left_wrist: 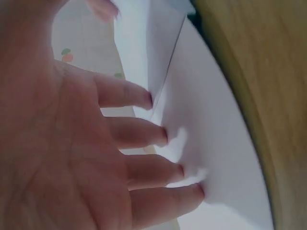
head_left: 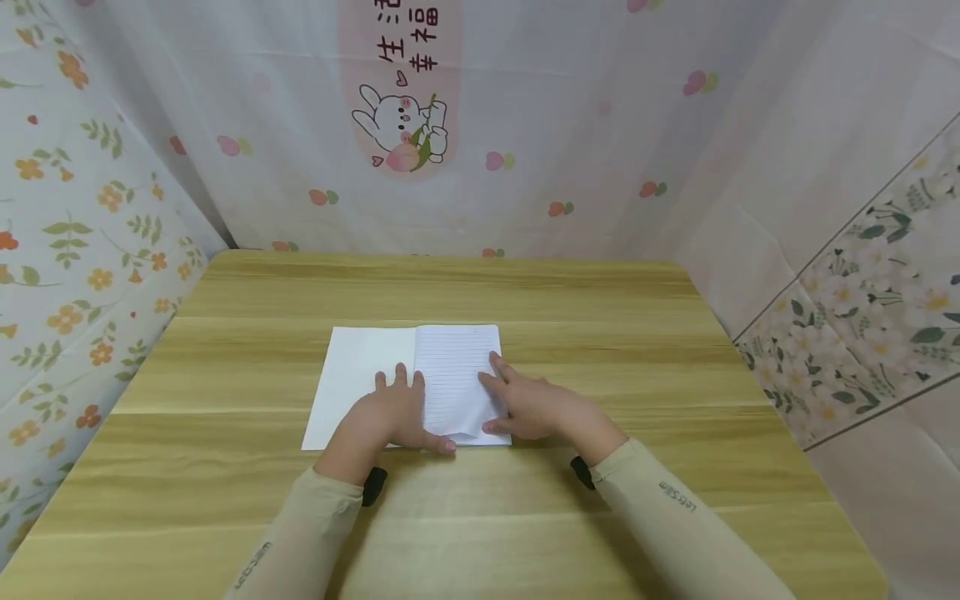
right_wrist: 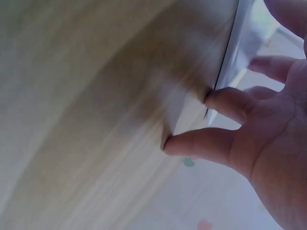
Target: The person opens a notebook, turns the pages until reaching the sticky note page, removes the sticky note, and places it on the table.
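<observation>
An open notebook (head_left: 457, 358) lies on the wooden table, with a blank white left page (head_left: 345, 367) and a lined right page. The lower edge of the lined page lifts slightly in the head view. My left hand (head_left: 390, 414) rests spread on the blank page beside the fold, its thumb reaching across to the bottom edge of the lined page. In the left wrist view the fingertips (left_wrist: 160, 135) touch white paper. At the notebook's right edge is my right hand (head_left: 536, 407), its fingers extended; in the right wrist view two fingertips (right_wrist: 172, 145) touch the tabletop beside the notebook.
The wood-grain table (head_left: 600, 317) spreads around the notebook on all sides. Behind it hangs a pale curtain (head_left: 570, 125) with a rabbit print. Floral cloths line the left (head_left: 90, 250) and right (head_left: 885, 308) sides. Both forearms wear beige sleeves (head_left: 675, 517).
</observation>
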`<state>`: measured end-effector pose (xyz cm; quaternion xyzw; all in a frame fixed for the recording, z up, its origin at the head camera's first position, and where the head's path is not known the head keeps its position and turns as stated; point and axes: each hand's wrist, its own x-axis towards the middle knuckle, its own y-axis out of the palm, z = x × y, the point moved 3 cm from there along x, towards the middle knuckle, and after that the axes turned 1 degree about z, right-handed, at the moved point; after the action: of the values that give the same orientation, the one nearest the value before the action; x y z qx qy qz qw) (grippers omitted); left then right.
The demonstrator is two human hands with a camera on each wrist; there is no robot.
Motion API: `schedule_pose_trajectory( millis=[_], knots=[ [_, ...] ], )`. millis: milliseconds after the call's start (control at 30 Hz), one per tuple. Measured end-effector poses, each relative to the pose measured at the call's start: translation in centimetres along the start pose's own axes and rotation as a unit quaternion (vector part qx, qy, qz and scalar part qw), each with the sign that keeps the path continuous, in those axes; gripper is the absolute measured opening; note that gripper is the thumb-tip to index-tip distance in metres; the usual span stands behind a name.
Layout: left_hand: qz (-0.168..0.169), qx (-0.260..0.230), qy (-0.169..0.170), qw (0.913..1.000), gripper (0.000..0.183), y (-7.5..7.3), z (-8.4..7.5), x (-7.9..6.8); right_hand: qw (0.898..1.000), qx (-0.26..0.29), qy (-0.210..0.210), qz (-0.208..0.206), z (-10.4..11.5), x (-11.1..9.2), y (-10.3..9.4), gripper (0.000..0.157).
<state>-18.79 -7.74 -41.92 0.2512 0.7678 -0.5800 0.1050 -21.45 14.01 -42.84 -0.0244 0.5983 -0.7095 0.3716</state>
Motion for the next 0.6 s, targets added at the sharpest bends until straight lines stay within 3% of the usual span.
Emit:
schedule_pose_trajectory(
  millis=[100,233,400,533,600],
  knots=[
    [0.001,0.002,0.009,1.0000,0.120,0.0,0.2,0.4,1.000,-0.005,0.005,-0.001,0.0,0.2,0.2,0.087],
    [-0.009,-0.005,0.047,0.9989,0.086,-0.2,1.3,0.8,1.000,0.019,0.013,-0.007,-0.2,0.1,0.4,0.104],
    [-0.027,-0.098,0.089,0.9908,0.067,-0.7,2.7,0.3,0.999,0.050,0.016,-0.014,-0.5,-0.1,0.5,0.124],
    [-0.082,-0.167,0.086,0.9788,0.066,-1.4,2.7,-0.4,0.998,0.052,0.019,-0.015,-0.6,-0.2,0.5,0.128],
    [-0.132,-0.164,0.068,0.9752,0.071,-1.8,2.2,-0.7,0.999,0.048,0.022,-0.011,-0.5,-0.3,0.6,0.127]
  ],
)
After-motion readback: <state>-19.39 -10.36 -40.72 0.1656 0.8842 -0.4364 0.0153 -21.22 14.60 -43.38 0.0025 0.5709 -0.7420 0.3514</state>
